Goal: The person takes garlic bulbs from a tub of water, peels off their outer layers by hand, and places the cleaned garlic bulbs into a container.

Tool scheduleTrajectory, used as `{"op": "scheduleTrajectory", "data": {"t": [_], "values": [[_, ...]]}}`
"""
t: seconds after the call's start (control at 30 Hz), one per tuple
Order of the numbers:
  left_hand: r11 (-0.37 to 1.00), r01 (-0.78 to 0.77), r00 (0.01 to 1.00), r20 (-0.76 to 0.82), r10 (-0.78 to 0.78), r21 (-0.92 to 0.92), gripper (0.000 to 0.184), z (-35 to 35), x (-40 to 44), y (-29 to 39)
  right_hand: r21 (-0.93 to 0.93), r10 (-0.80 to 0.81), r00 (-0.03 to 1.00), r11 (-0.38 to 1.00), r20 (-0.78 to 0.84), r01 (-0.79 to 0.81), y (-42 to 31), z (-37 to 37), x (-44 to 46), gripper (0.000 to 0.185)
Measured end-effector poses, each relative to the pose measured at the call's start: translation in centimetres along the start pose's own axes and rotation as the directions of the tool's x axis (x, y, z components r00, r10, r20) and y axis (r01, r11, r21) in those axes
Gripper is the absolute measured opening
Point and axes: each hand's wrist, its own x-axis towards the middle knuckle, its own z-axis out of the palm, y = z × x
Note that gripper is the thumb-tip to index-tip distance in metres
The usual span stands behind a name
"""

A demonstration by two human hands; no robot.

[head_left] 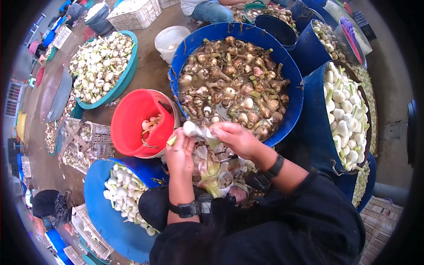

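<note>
Left grip (pixel 180 152) is nearly closed, thumb and fingers pinching a white garlic bulb (pixel 189 128), with its cut green stem (pixel 172 140) poking out past the fingers. Right grip (pixel 234 136) is also drawn in, its fingertips on a loose strip of pale papery skin (pixel 211 136) beside the bulb; blur hides exactly where strip and bulb meet. Both grips and the bulb are above the near edge of the large blue tub (pixel 295 92), which serves as landmark.

Inside that tub, brown, soiled garlic bulbs (pixel 234 70) lie crowded in murky water. Just nearer the wearer than the tub is a heap of stripped skins and stalks (pixel 214 170). Left of the tub stands a red bucket (pixel 128 106) with a few pinkish pieces (pixel 151 125) at the bottom; beyond its far-left edge are a white bucket (pixel 165 37) and, farther left, a green tub (pixel 119 88) heaped with garlic. Right of the tub, a tilted blue barrel (pixel 316 115) is full of clean white bulbs (pixel 346 119). Near-left of the tub, another blue container (pixel 104 212) holds more white bulbs. Past the tub's far side sits a person in jeans (pixel 212 12).
</note>
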Motion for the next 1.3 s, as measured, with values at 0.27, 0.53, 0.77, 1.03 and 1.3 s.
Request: {"op": "scheduleTrajectory", "data": {"t": [0.27, 0.53, 0.77, 1.03, 1.3], "values": [[0.940, 0.184, 0.973, -0.081, -0.215, -0.288, 0.032, -2.6, 1.7, 1.1, 0.704, -0.114, 0.993, 0.706, 0.007, 0.076, -0.9, -4.9, -1.9, 0.021], [0.819, -0.119, 0.993, -0.059, 0.104, -0.561, 0.083, -1.9, 1.9, 5.2, -0.895, 0.249, 0.967, 0.441, 0.049, -0.068, 2.6, -8.0, 5.0, 0.023], [0.978, -0.067, 0.978, -0.182, 0.103, 0.197, 0.039, -0.3, 2.9, 1.3, -0.923, 0.268, 0.963, -0.376, -0.020, 0.086, 13.5, -18.9, 10.0, 0.027], [0.723, -0.308, 0.948, 0.262, 0.181, 0.618, 0.055, 2.1, 0.6, -4.4, -0.238, -0.187, 0.890, 0.967, -0.416, 0.092, 2.0, -2.0, 6.8, 0.053], [0.843, -0.040, 0.998, 0.063, 0.007, 0.536, 0.017, 0.8, 0.6, 0.1, -0.860, -0.315, 0.803, -0.108, 0.505, 0.499, 0.0, -0.4, 2.8, 0.016]]}}
